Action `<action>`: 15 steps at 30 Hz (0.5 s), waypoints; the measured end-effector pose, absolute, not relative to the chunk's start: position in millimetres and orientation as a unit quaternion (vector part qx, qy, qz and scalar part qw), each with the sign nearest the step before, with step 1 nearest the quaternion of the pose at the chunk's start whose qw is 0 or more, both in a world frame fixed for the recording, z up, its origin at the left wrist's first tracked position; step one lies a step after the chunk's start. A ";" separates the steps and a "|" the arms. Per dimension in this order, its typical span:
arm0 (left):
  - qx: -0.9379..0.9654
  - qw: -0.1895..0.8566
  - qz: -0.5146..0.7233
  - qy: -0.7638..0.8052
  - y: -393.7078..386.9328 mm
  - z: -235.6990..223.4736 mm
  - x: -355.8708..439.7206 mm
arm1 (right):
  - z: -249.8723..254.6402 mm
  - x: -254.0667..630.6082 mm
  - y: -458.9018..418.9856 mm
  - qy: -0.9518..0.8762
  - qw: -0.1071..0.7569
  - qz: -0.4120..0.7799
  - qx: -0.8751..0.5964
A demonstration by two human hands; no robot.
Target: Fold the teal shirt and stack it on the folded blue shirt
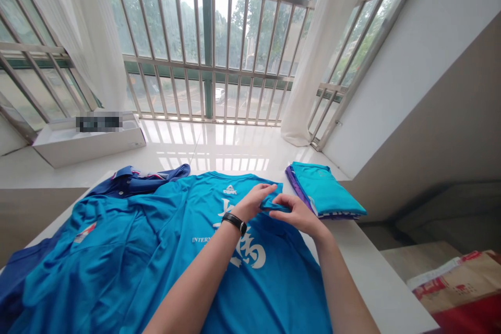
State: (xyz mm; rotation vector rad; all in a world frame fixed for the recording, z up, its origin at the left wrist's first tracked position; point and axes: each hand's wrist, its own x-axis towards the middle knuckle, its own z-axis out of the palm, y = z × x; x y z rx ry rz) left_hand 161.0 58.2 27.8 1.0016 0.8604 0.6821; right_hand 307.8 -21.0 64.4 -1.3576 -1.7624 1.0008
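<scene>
Clock: the hands are the middle, and 12 is toward the window.

Blue strip: a narrow strip of blue cloth (274,204) sits right between the two hands. It may be a sleeve or a fold of the shirt, but the fingers hide too much to tell. It lies long from 9 to 3, and its free end points to 3.

Left hand: the left hand (250,202) comes in from 7. Its fingers bend over the strip and pinch it from the 9 side. A black wrist band (235,223) is on this wrist.

Right hand: the right hand (299,215) comes in from 5. Its fingers pinch the strip from the 3 side, very close to the left fingers.

Blue shirt: a bright blue T-shirt (235,292) lies flat under the hands, with white letters and a white logo on it. Its long side runs from 12 to 6, so the strip lies across it.

Folded pile: a folded blue and purple pile of clothes (324,190) sits at 3, just beside the right hand.

Dark shirt: a dark blue shirt with a collar (136,183) lies under the blue T-shirt at 10.

White table: the white table (364,266) holds these clothes.

Farther off: a white box (90,141) is at 10, a barred window (207,26) is at 12, and a brown parcel (454,282) is at 4.
</scene>
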 end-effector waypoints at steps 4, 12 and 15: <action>0.583 0.633 0.262 0.437 56.2 20.7 155.6 | 65.7 304.5 -24.7 -0.684 0.302 0.426 -0.510; 0.617 0.586 0.333 0.405 68.8 27.0 148.3 | 64.8 301.2 -24.3 -0.688 0.297 0.426 -0.507; 0.642 0.521 0.339 0.448 76.1 28.2 139.2 | 63.3 300.3 -24.5 -0.686 0.295 0.447 -0.493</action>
